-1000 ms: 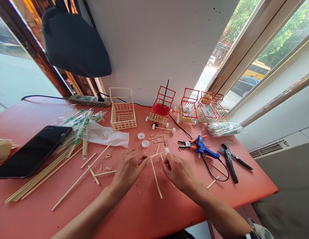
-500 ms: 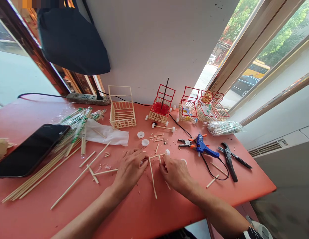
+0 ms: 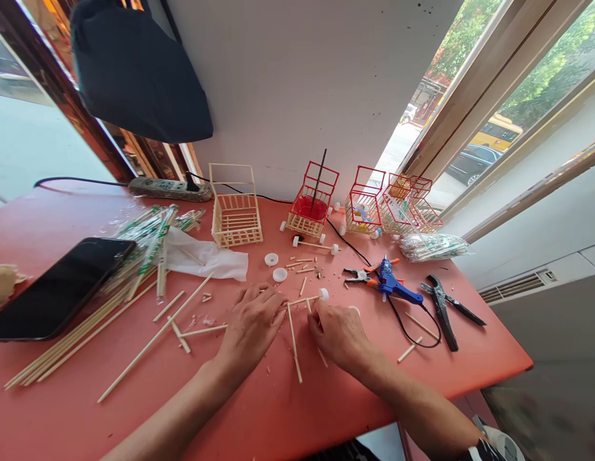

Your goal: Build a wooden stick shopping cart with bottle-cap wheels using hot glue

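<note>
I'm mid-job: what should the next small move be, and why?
I'd probably have the right hand nudge the right stick parallel to the left stick while the left hand steadies the crosspiece: the fingers are right at the joints, and the two sticks look slightly out of parallel.

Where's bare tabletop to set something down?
Bare tabletop shows between the left forearm and long diagonal stick, and between the phone and left-hand cable. It's crowded beyond the hands, with white caps and stick offcuts, and around the glue gun.
</note>
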Demonstrator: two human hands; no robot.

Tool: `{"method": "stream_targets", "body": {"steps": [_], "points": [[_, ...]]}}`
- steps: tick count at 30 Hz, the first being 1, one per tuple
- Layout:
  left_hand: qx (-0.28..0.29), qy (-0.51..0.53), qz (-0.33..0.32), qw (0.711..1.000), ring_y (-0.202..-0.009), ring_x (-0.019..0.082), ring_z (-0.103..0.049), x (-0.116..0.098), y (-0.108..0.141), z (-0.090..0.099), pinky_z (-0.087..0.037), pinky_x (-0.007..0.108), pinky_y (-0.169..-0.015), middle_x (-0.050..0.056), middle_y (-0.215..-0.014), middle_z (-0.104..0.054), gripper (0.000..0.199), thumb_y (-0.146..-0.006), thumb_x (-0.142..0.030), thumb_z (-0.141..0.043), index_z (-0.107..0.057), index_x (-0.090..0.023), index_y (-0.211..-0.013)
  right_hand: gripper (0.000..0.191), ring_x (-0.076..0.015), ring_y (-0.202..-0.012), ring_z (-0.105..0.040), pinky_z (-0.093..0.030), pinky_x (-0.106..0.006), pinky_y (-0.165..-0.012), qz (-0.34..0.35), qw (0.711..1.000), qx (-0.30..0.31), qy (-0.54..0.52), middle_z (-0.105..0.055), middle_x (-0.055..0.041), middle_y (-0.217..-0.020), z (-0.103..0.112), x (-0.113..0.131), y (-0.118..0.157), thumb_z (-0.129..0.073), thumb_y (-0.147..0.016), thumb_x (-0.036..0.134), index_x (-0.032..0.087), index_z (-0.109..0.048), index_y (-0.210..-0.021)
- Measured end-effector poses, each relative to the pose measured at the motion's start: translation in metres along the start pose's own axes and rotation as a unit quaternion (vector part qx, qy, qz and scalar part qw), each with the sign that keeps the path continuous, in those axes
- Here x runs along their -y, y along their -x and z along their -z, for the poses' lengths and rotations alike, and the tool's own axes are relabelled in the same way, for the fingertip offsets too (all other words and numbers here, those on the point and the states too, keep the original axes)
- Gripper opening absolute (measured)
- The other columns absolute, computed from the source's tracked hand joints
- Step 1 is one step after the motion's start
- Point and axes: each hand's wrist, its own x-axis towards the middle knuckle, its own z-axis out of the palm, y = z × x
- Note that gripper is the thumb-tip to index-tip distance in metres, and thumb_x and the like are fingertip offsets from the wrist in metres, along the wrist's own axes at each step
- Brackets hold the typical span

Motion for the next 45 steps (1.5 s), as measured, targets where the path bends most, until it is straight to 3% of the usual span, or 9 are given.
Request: {"method": "stream_targets", "body": {"steps": [9, 23, 45], "points": [[0.004, -0.031, -0.032, 0.999, -0.106, 0.032, -0.06, -0.001, 0.0, 0.002, -0.041, 0.044, -0.09, 0.007, -0.095, -0.071, 0.012, -0.094, -0.015, -0.057, -0.064, -0.021, -0.086, 0.025, -0.0245, -0.082, -0.075, -0.026, -0.032, -0.061, 0.002, 1.0, -0.004, 0.006, -0.079, -0.0085, -0.093, 0.001, 0.0, 0.001, -0.041, -0.104, 0.026, 0.018, -0.065, -0.101], [0.014, -0.028, -0.023, 0.999, -0.108, 0.032, -0.06, -0.001, 0.002, 0.001, -0.041, 0.044, -0.092, 0.008, -0.098, -0.072, 0.015, -0.096, -0.017, -0.053, -0.065, -0.022, -0.088, 0.024, -0.0224, -0.08, -0.074, -0.018, -0.034, -0.059, 0.012, 1.0, -0.006, 0.004, -0.079, -0.0071, -0.092, -0.002, -0.002, 0.001, -0.044, -0.104, 0.027, 0.019, -0.066, -0.099], [0.031, -0.04, -0.01, 0.999, -0.109, 0.033, -0.061, -0.004, -0.002, 0.013, -0.044, 0.047, -0.091, 0.009, -0.105, -0.072, 0.013, -0.093, -0.015, -0.055, -0.067, -0.02, -0.091, 0.02, -0.0204, -0.082, -0.074, -0.017, -0.032, -0.06, 0.01, 1.0, 0.018, 0.011, -0.079, -0.0058, -0.095, 0.003, 0.001, 0.001, -0.044, -0.105, 0.026, 0.019, -0.062, -0.1]]}}
